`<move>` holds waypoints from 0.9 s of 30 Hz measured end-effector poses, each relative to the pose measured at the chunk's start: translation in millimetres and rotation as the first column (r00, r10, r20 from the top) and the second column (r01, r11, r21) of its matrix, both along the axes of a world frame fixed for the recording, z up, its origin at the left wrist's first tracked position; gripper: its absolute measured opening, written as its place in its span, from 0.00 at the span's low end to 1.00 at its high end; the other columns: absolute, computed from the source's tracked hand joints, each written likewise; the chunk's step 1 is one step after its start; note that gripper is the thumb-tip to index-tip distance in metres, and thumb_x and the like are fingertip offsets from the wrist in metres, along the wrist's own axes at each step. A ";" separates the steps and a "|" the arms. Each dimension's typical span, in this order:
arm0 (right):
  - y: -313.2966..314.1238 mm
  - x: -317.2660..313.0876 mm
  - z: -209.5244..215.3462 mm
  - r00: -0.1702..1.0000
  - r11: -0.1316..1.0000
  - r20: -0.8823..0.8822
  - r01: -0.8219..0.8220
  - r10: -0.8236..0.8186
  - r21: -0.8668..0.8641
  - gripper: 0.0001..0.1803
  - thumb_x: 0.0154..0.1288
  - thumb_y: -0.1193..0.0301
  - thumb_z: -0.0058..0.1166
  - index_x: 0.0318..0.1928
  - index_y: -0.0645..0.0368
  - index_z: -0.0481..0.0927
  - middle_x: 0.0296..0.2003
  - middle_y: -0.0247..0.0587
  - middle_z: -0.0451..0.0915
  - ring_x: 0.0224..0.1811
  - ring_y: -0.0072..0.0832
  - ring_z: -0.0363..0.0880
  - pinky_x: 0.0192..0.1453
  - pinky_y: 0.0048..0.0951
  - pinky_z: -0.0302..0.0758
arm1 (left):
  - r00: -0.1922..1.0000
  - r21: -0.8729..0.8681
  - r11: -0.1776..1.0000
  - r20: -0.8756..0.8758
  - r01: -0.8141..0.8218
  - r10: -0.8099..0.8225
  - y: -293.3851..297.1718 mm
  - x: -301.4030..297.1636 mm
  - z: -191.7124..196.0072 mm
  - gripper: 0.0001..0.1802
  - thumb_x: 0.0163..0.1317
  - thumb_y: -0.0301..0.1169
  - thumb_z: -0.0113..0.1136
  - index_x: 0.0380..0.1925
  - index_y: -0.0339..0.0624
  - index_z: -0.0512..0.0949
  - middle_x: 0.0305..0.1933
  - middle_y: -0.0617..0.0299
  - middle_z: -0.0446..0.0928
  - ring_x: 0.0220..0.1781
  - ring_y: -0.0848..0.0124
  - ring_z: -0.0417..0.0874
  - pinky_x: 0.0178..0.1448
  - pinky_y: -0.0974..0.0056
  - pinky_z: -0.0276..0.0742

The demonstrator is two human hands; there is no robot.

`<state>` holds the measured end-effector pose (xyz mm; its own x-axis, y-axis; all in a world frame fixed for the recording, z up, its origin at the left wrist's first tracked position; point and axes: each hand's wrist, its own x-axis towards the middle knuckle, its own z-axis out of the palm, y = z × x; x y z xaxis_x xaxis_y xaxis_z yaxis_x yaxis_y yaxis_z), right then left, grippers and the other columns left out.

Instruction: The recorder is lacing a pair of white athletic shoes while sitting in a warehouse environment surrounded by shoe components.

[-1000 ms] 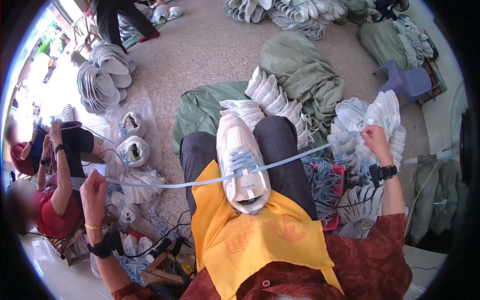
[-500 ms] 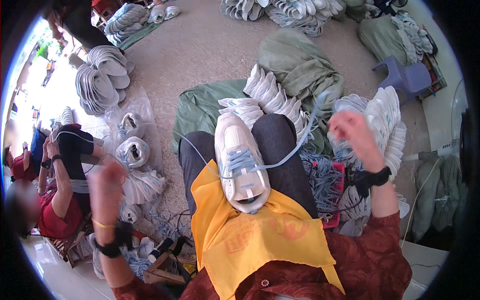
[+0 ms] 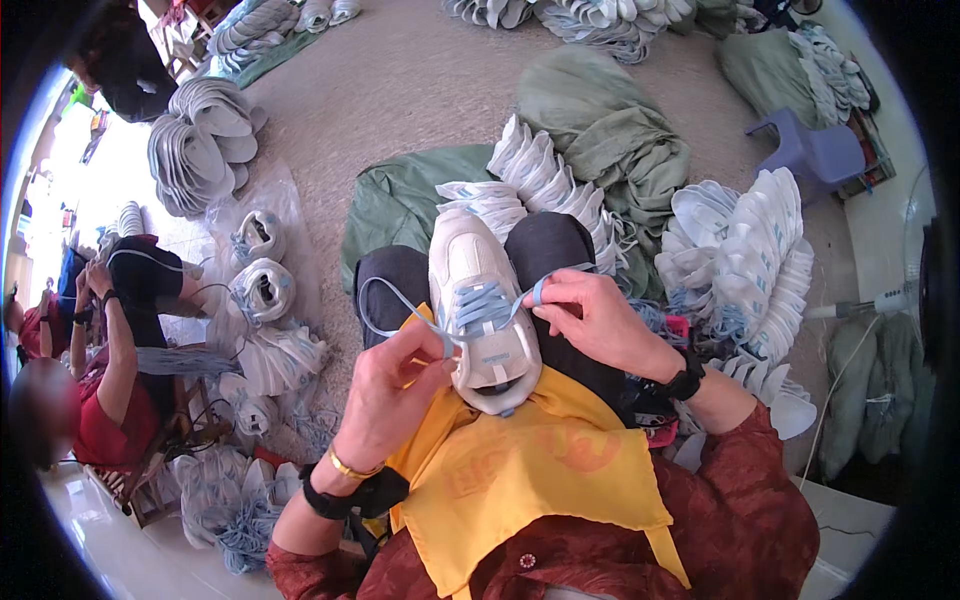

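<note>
A white sneaker (image 3: 468, 240) lies between my knees on my lap, its toe pointing away from me and its heel opening near the yellow apron (image 3: 530, 460). Light blue shoelace (image 3: 483, 305) crosses over its tongue, with a loose end running out to each side. My left hand (image 3: 395, 385) pinches the left end beside the collar, and that lace loops up over my left knee. On the other side, my right hand (image 3: 590, 318) grips the right end between thumb and fingers, close to the upper eyelets.
Stacked white shoe uppers (image 3: 560, 190) lie beyond my knees by a green sack (image 3: 600, 130). More uppers (image 3: 750, 260) are piled at right, near a purple stool (image 3: 815, 155). Laced shoes (image 3: 263, 290) rest on plastic at left, beside a seated co-worker in red (image 3: 110, 400).
Both hands have come down and inward from raised positions at the sides to the sneaker. The right lace end, stretched up and away before, is now held close to the shoe.
</note>
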<state>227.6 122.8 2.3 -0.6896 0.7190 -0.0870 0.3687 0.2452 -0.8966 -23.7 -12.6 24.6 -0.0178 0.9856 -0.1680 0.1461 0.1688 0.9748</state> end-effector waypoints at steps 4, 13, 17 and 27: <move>0.8 -5.3 -18.2 0.997 0.926 -0.069 0.007 0.021 0.379 0.08 0.70 0.79 0.60 0.46 0.65 0.88 0.34 0.43 0.82 0.30 0.26 0.85 0.34 0.27 0.77 | 0.991 0.008 0.995 -0.089 -0.098 0.098 4.5 -2.6 -40.2 0.04 0.67 0.14 0.60 0.37 0.32 0.75 0.35 0.65 0.78 0.40 0.76 0.85 0.47 0.68 0.83; -5.2 -2.3 -31.0 0.986 0.987 -0.108 0.118 -0.130 -0.111 0.08 0.70 0.80 0.62 0.47 0.66 0.88 0.35 0.35 0.83 0.30 0.17 0.80 0.35 0.22 0.76 | 0.919 0.014 0.981 0.352 -0.196 0.178 10.0 -4.6 -62.0 0.04 0.71 0.15 0.59 0.38 0.34 0.77 0.46 0.59 0.83 0.47 0.73 0.85 0.55 0.67 0.83; -5.7 -4.3 -26.5 0.978 0.969 -0.135 0.125 -0.157 -0.214 0.08 0.72 0.80 0.60 0.48 0.68 0.88 0.40 0.33 0.84 0.32 0.14 0.80 0.37 0.18 0.77 | 0.911 0.014 0.984 0.381 -0.179 0.161 11.8 -2.1 -62.1 0.04 0.70 0.15 0.62 0.38 0.34 0.79 0.47 0.61 0.82 0.47 0.75 0.84 0.58 0.68 0.80; -3.5 -4.0 -26.8 0.985 0.962 -0.093 0.118 -0.145 -0.246 0.09 0.74 0.80 0.59 0.50 0.66 0.87 0.40 0.30 0.82 0.33 0.13 0.79 0.37 0.18 0.77 | 0.944 0.043 0.970 0.245 -0.240 0.223 11.5 6.9 -74.6 0.07 0.65 0.14 0.65 0.35 0.34 0.77 0.34 0.70 0.79 0.38 0.83 0.83 0.44 0.73 0.81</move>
